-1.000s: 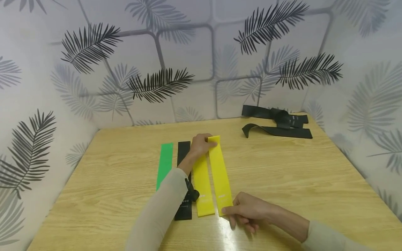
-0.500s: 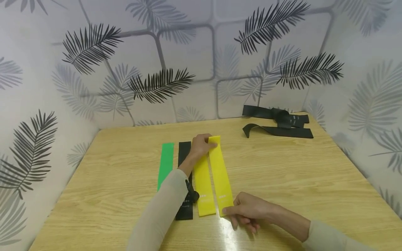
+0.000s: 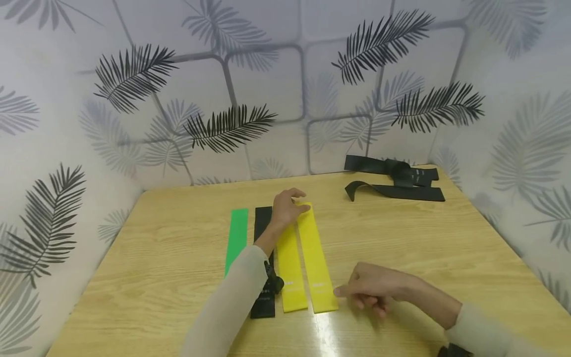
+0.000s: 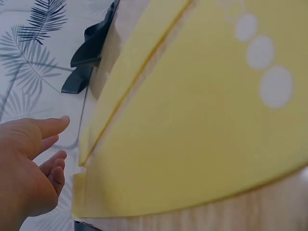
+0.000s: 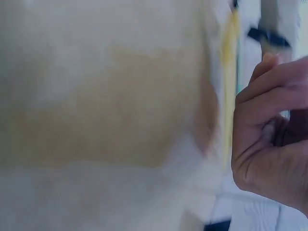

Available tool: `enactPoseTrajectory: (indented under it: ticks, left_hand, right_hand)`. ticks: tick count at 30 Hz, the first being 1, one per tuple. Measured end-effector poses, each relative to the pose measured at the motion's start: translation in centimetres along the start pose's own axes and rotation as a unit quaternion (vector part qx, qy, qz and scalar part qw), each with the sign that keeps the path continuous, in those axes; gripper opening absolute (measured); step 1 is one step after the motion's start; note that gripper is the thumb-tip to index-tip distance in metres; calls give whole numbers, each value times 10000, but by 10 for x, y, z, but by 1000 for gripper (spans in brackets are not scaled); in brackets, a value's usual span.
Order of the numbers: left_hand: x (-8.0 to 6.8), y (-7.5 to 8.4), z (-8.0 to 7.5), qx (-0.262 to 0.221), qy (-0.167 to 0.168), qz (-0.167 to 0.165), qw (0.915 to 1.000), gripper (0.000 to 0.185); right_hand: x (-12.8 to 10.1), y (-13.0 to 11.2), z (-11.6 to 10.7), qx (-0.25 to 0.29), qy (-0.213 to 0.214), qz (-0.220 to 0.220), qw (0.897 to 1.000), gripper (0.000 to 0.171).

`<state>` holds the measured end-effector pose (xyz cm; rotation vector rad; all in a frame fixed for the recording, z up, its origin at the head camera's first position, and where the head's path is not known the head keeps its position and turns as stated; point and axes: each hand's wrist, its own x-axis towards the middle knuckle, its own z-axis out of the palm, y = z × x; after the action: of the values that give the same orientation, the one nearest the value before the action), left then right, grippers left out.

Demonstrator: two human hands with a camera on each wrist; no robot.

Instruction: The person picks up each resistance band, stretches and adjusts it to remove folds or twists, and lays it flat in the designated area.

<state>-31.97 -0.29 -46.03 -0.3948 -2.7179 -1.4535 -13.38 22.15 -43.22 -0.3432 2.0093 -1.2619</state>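
Two yellow resistance bands lie flat side by side, the right yellow band [image 3: 317,258] just apart from the left yellow band [image 3: 291,272]. My left hand [image 3: 285,209] is at the far end of the right one, its thumb and fingers spread with nothing pinched; in the left wrist view that hand [image 4: 29,166] is clear of the bands. Beside the near end of the right band is my right hand [image 3: 379,285], fingers loosely curled and holding nothing. A black resistance band [image 3: 263,307] and a green resistance band [image 3: 236,238] lie further left, partly hidden by my left arm.
Several black bands [image 3: 397,191], some curled, lie at the table's back right, near the patterned wall [image 3: 276,144]. The wooden table [image 3: 401,238] meets walls at the back and sides. A wrist camera [image 3: 275,283] sits over the black band.
Both hands have let go of the right yellow band, which now lies flat. My right hand has drawn back to the right; my left fingers have spread. The head view has shifted slightly.
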Motion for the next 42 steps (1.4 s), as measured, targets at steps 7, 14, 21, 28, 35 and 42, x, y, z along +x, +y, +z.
enactPoseTrajectory:
  ticks: [7, 14, 21, 28, 35, 42]
  left_hand:
    - [-9, 18, 1, -142, -322, 243, 9991, 21]
    - [-26, 36, 14, -443, -1375, 411, 9887, 34]
    - [-32, 41, 24, -823, -1933, 295, 9772, 43]
    - [-32, 49, 28, -814, -2052, 212, 9751, 41]
    - [-30, 54, 33, -1277, -1857, -372, 9736, 36]
    - [-25, 55, 46, -2310, -1530, -1220, 9531, 39]
  right_hand:
    - [25, 1, -77, 127, 2237, -684, 9722, 37]
    - [49, 16, -125, -120, 3311, -826, 9399, 53]
    - [79, 22, -141, -1782, 3882, -868, 9000, 60]
    - [84, 8, -138, -2294, 3858, -379, 8928, 49]
    - [82, -7, -113, 6, 4510, -446, 8914, 54]
    - [78, -13, -87, 2662, 4343, -935, 8554, 42]
